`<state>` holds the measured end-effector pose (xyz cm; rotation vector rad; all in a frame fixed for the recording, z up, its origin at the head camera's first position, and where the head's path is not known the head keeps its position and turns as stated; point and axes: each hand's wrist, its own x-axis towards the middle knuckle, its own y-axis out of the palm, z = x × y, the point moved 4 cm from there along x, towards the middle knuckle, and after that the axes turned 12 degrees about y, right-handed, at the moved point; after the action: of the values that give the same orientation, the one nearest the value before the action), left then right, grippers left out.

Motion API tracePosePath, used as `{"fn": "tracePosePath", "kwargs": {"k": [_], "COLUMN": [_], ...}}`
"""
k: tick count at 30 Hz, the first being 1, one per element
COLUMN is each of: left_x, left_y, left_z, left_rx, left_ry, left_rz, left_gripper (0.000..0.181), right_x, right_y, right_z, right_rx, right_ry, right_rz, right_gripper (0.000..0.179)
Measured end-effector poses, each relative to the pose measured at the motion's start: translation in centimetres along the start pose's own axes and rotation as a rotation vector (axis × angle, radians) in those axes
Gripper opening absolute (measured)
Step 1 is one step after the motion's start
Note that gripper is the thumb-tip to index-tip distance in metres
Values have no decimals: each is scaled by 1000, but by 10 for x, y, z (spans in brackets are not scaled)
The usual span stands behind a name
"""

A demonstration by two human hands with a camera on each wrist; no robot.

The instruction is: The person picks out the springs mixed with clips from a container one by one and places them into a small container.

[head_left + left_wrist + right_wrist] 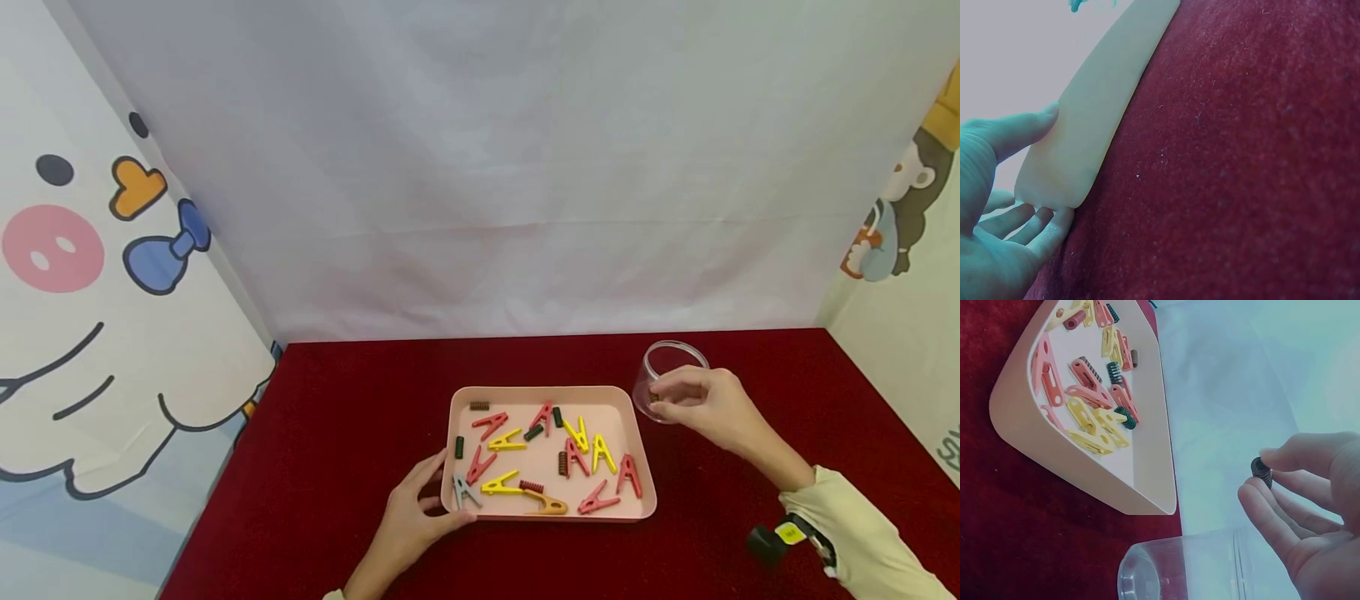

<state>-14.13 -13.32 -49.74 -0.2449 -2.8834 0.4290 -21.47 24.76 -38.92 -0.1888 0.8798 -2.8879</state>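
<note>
My right hand (708, 408) pinches a small coil spring (1262, 471) between thumb and fingertips. It is over the mouth of a clear round jar (651, 367) just right of the tray. With thumb on the front side and fingers on the left side, my left hand (412, 518) holds the near left corner of a pink tray (555, 393). Inside the tray lie red clip halves (628, 475), yellow clip halves (603, 454), a grey clip half (465, 492) and an orange clip half (551, 505). Dark green springs (459, 447), brown springs (479, 406) and a red spring (531, 486) lie among them.
A dark red cloth (360, 417) covers the table. Behind it hangs a pale curtain (525, 208), with printed cartoon panels at the left and right sides. A black wrist device (768, 543) sits by my right sleeve.
</note>
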Motion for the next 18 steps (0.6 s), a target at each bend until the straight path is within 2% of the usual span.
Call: {"fn": "tracePosePath", "kwargs": {"k": [12, 16, 18], "left_x": [-1, -1, -1], "left_y": [0, -1, -2], "left_z": [-1, -20, -23], "left_rx": [-2, 0, -1], "left_ry": [-7, -14, -17], "left_rz": [11, 14, 14], "left_gripper": [87, 86, 86], "right_x": [11, 14, 16], "right_y": [-10, -14, -16], "right_z": [2, 1, 0], "right_rx": [-60, -58, -57], "right_ry": [-1, -7, -12], "right_rz": [-32, -37, -41], "right_gripper": [16, 17, 17]}}
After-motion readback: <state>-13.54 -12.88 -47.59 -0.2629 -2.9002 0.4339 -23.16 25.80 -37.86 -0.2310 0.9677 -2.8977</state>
